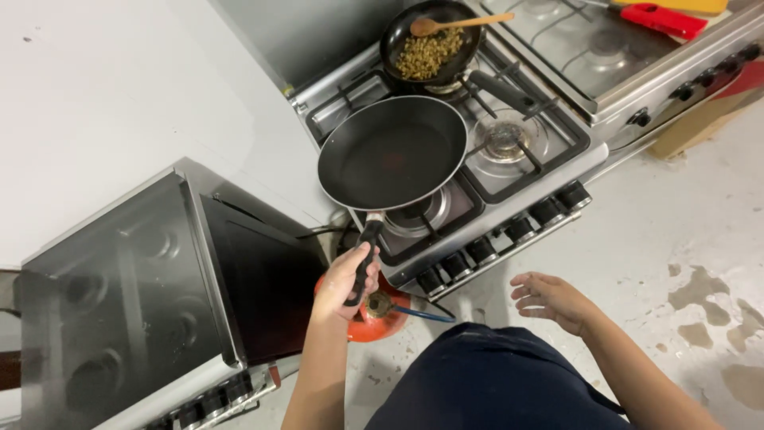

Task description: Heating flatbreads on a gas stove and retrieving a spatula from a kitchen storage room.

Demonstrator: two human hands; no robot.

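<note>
Right hand (549, 301): empty, fingers spread, hovering above the floor. Left hand (348, 280): clamped on the black handle of an empty frying pan (391, 153), held over the stove (509, 171) front burner. Behind: smaller pan (430, 44) of chopped food with wooden spoon (458, 24).

A single head-worn camera looks steeply down, from standing height, onto the stove (509, 171) and floor (668, 231).
</note>
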